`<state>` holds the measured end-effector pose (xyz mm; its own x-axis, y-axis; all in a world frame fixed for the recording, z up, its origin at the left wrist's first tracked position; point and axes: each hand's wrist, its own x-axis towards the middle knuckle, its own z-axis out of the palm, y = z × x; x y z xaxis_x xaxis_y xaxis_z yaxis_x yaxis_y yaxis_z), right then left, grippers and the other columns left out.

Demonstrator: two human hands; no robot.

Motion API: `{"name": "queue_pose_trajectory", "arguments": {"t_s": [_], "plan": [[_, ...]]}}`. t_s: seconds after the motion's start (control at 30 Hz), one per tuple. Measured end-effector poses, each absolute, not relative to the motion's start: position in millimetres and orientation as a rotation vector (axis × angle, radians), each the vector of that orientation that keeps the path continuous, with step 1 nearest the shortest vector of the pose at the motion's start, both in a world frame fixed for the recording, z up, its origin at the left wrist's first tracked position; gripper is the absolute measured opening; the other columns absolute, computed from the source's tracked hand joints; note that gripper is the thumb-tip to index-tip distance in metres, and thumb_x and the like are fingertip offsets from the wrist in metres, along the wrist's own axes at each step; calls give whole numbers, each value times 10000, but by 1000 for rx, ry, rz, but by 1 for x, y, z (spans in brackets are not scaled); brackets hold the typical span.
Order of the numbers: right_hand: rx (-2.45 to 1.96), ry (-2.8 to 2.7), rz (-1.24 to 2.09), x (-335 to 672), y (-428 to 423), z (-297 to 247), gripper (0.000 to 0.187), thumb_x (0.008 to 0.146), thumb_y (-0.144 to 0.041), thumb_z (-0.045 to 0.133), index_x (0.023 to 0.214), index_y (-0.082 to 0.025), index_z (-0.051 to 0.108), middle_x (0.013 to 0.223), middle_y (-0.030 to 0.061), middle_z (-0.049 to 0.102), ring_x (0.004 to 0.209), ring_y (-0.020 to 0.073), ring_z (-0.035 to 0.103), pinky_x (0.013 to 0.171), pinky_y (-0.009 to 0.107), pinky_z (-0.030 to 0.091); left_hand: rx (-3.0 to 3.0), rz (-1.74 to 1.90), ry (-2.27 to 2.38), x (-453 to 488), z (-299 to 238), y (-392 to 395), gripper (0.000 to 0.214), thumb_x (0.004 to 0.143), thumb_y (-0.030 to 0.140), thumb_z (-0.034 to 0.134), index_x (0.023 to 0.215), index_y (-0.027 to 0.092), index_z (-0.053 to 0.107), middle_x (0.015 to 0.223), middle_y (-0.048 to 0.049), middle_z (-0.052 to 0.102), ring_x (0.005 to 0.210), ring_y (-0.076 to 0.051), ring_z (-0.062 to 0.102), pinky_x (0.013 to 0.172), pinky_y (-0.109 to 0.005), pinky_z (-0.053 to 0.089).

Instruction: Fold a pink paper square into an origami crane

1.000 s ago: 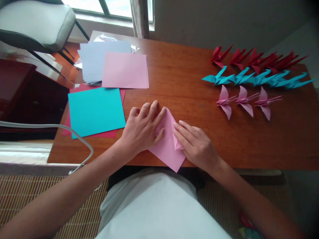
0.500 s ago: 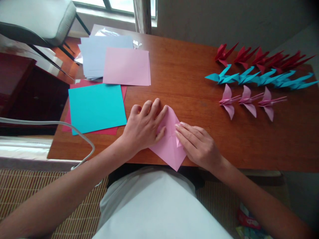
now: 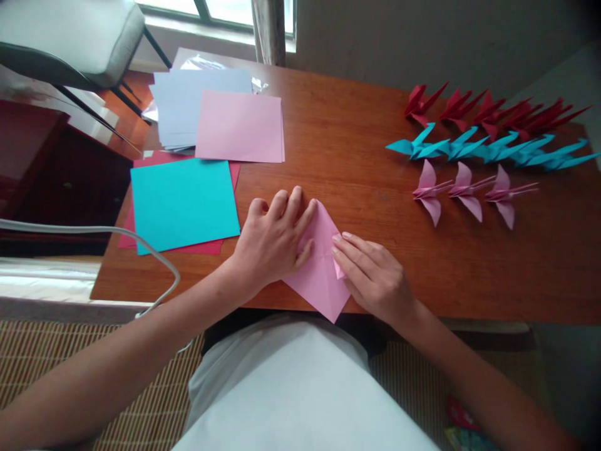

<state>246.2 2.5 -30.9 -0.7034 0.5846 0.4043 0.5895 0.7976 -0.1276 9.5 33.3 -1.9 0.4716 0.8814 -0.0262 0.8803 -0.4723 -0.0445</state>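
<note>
A pink sheet of origami paper [image 3: 319, 275] lies at the table's front edge, turned cornerwise, with crease lines across it. Its near corner hangs slightly past the edge. On its left half rests my left hand [image 3: 272, 241], open with fingers spread, pressing the sheet down. My right hand [image 3: 375, 272] is at the right side, its fingers held together over a small folded flap [image 3: 339, 270]. The right thumb is hidden under the hand, and the fingers cover part of that flap.
Left of my hands lie a turquoise sheet [image 3: 185, 203] over red sheets [image 3: 206, 248], pink sheets [image 3: 239, 125] and pale grey-blue sheets [image 3: 176, 106]. Rows of folded cranes stand at right: red [image 3: 417, 103], turquoise [image 3: 425, 145] and pink [image 3: 427, 188]. A white cable [image 3: 159, 260] hangs at the left edge.
My right fingers have shifted very slightly to the right along the folded flap. The left hand keeps its place on the sheet; the whole view has moved a little.
</note>
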Motion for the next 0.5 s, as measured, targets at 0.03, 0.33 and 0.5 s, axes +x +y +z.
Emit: {"name": "queue_pose_trajectory", "arguments": {"t_s": [0.03, 0.33, 0.5], "plan": [[-864, -2578, -16, 246, 3, -30, 360, 972, -137, 573, 1322, -161, 653, 1412, 119, 657, 1371, 274, 584, 1065, 433, 546, -2674, 66, -1605, 10, -2, 33, 615, 1016, 395, 378, 1563, 114, 401, 1622, -251, 368, 1357, -457, 436, 915, -594, 403], [-722, -2628, -65, 244, 10, -28, 272, 992, -127, 555, 1211, -123, 717, 1347, 113, 705, 1284, 291, 647, 1038, 430, 535, -2678, 0, -1622, 10, -5, 32, 620, 1004, 389, 412, 1564, 123, 409, 1619, -250, 379, 1354, -465, 439, 938, -598, 395], [-714, -2629, -49, 244, 11, -28, 277, 992, -121, 551, 1213, -114, 717, 1348, 113, 705, 1275, 291, 652, 1032, 438, 534, -2673, -3, -1624, 10, -5, 32, 618, 1003, 390, 416, 1564, 130, 411, 1621, -243, 379, 1357, -462, 439, 938, -593, 395]]}}
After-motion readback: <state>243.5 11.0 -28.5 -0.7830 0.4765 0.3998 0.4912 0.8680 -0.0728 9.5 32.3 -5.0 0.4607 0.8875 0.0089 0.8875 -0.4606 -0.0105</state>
